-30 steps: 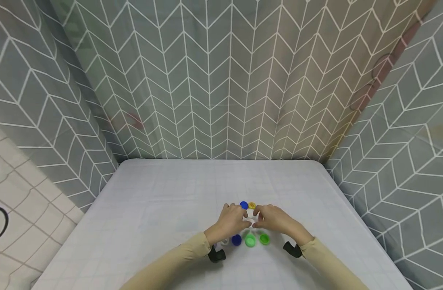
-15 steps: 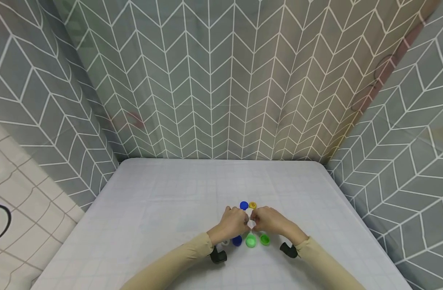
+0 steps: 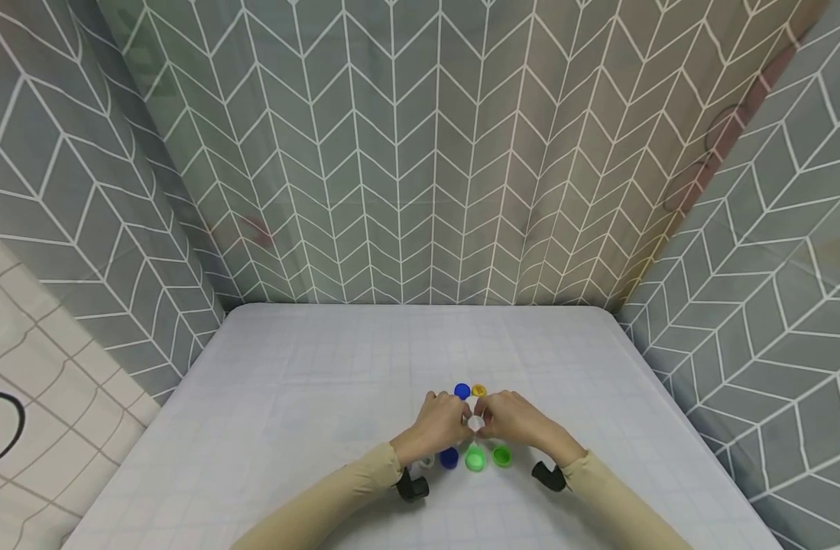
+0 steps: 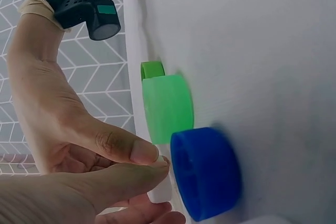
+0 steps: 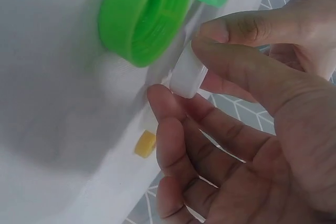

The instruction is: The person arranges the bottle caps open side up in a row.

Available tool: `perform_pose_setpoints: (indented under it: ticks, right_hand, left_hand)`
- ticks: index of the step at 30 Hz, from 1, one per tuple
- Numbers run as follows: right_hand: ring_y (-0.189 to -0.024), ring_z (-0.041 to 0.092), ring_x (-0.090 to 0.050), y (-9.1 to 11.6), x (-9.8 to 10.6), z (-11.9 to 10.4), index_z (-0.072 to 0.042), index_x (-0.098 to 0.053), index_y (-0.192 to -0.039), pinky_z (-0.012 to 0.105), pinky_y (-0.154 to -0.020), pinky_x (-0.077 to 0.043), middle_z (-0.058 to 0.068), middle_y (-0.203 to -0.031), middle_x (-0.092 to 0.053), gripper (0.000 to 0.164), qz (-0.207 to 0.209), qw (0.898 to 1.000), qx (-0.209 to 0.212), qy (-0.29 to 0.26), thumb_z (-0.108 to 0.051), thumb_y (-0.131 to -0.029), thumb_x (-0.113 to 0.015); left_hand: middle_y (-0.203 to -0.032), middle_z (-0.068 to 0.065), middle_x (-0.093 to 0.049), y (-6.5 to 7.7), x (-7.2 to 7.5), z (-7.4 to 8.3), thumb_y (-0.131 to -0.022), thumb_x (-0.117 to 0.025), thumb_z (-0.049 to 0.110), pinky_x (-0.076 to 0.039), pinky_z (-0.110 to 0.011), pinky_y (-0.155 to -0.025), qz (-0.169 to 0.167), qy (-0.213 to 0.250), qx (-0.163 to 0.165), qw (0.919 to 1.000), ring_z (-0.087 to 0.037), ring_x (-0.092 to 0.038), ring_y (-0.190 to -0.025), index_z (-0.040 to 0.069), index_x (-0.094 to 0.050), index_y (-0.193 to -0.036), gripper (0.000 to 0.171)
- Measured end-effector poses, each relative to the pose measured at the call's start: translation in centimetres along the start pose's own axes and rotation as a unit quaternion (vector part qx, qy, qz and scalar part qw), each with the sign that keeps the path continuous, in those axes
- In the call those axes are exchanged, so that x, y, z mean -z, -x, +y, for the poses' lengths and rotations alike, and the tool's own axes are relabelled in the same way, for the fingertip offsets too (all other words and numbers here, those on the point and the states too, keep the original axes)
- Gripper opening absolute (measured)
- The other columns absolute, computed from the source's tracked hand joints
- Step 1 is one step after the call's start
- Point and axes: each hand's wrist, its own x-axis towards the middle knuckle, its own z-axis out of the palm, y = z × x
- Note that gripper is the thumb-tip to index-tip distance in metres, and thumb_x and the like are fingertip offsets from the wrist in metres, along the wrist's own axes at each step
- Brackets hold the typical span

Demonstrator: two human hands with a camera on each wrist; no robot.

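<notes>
A small white bottle cap (image 5: pixel 188 74) is pinched between both hands, its near side covered by the thumbs. My left hand (image 3: pixel 442 418) holds it from the left, thumb and fingertips at its edge. From the right, my right hand (image 3: pixel 516 418) has its thumb on the cap and its fingers curled below. Right in front of the hands lie a light green bottle cap (image 3: pixel 475 458), a brighter green bottle cap (image 3: pixel 501 456) and a dark blue bottle cap (image 4: pixel 207 174). Behind them are a blue cap (image 3: pixel 462 391) and a yellow cap (image 3: pixel 478 390).
A white cloth covers the table (image 3: pixel 309 367). A further white cap (image 3: pixel 427 461) lies beside the left wrist. Black wrist cameras (image 3: pixel 412 487) sit low over the cloth on both arms. Patterned grey curtains (image 3: pixel 413 153) enclose the back and sides.
Both hands have drawn closer together, and their fingertips have closed in around the white cap. Over the last half second they stay almost still. The other caps have not moved.
</notes>
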Motion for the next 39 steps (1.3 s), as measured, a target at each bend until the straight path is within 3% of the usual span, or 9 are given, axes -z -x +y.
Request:
perform_pose_setpoints:
  ticks: [3, 12, 19, 24, 29, 36, 39]
  right_hand:
    - [-0.067, 0.008, -0.057, 0.1, 0.2, -0.1, -0.004, -0.069, -0.097, 0.026, -0.063, -0.047, 0.002, -0.077, -0.068, 0.027, 0.009, 1.000, 0.006, -0.003, -0.017, -0.076, -0.081]
    - [-0.073, 0.014, -0.064, 0.5, 0.8, -0.4, -0.003, -0.068, -0.101, 0.025, -0.065, -0.049, 0.007, -0.085, -0.071, 0.026, 0.019, 1.000, 0.022, -0.011, -0.010, -0.078, -0.078]
    - [-0.075, 0.009, -0.060, 0.7, 2.1, -0.7, -0.002, -0.069, -0.104, 0.023, -0.065, -0.047, 0.003, -0.085, -0.069, 0.026, 0.039, 0.998, 0.006, -0.052, -0.015, -0.083, -0.075]
    - [-0.070, 0.004, -0.056, 0.9, 2.4, -0.7, -0.003, -0.070, -0.106, 0.020, -0.061, -0.046, 0.001, -0.086, -0.069, 0.022, 0.072, 0.994, 0.017, -0.077, -0.014, -0.087, -0.071]
    - [-0.067, 0.002, -0.051, 0.7, 2.6, -0.8, -0.010, -0.073, -0.101, 0.020, -0.060, -0.044, -0.005, -0.087, -0.070, 0.015, 0.104, 0.991, 0.034, -0.082, -0.016, -0.088, -0.069]
    - [-0.071, 0.003, -0.053, 0.9, 3.1, -1.2, -0.016, -0.071, -0.099, 0.020, -0.059, -0.044, -0.003, -0.098, -0.071, 0.012, 0.161, 0.983, 0.054, -0.076, -0.018, -0.087, -0.072]
    - [-0.072, 0.004, -0.056, 0.9, 3.2, -1.4, -0.016, -0.071, -0.099, 0.019, -0.058, -0.044, -0.002, -0.099, -0.072, 0.012, 0.169, 0.981, 0.057, -0.076, -0.017, -0.087, -0.072]
  left_hand:
    - [-0.086, 0.007, -0.074, 0.0, 0.1, 0.0, -0.074, -0.082, 0.032, -0.038, -0.033, -0.074, 0.004, 0.002, 0.002, 1.0000, -0.010, -0.059, -0.074, 0.018, -0.077, -0.093, 0.025]
    - [-0.067, 0.010, -0.065, 0.1, 0.7, 0.1, -0.076, -0.081, 0.032, -0.036, -0.031, -0.073, -0.002, 0.031, 0.003, 0.9995, -0.006, -0.051, -0.068, 0.013, -0.076, -0.099, 0.031]
    - [-0.076, 0.009, -0.067, 0.3, 1.7, 0.0, -0.078, -0.079, 0.033, -0.035, -0.030, -0.075, 0.020, 0.052, 0.001, 0.9985, -0.007, -0.051, -0.073, 0.012, -0.075, -0.101, 0.032]
    - [-0.079, 0.009, -0.065, 0.4, 2.1, -0.3, -0.079, -0.079, 0.030, -0.035, -0.029, -0.077, 0.042, 0.089, 0.004, 0.9952, -0.006, -0.051, -0.074, 0.013, -0.068, -0.103, 0.031]
    - [-0.078, 0.009, -0.066, 0.4, 2.6, -0.5, -0.082, -0.076, 0.024, -0.038, -0.027, -0.078, 0.065, 0.157, -0.003, 0.9855, -0.007, -0.056, -0.074, 0.014, -0.062, -0.098, 0.024]
    - [-0.084, 0.004, -0.070, 0.3, 3.9, -1.2, -0.088, -0.070, 0.032, -0.049, -0.021, -0.065, 0.073, 0.284, -0.016, 0.9560, -0.005, -0.063, -0.077, 0.014, -0.063, -0.095, 0.020]
    - [-0.088, 0.002, -0.071, 0.3, 4.4, -1.4, -0.088, -0.069, 0.037, -0.050, -0.022, -0.066, 0.072, 0.302, -0.007, 0.9505, -0.006, -0.064, -0.081, 0.015, -0.065, -0.099, 0.025]
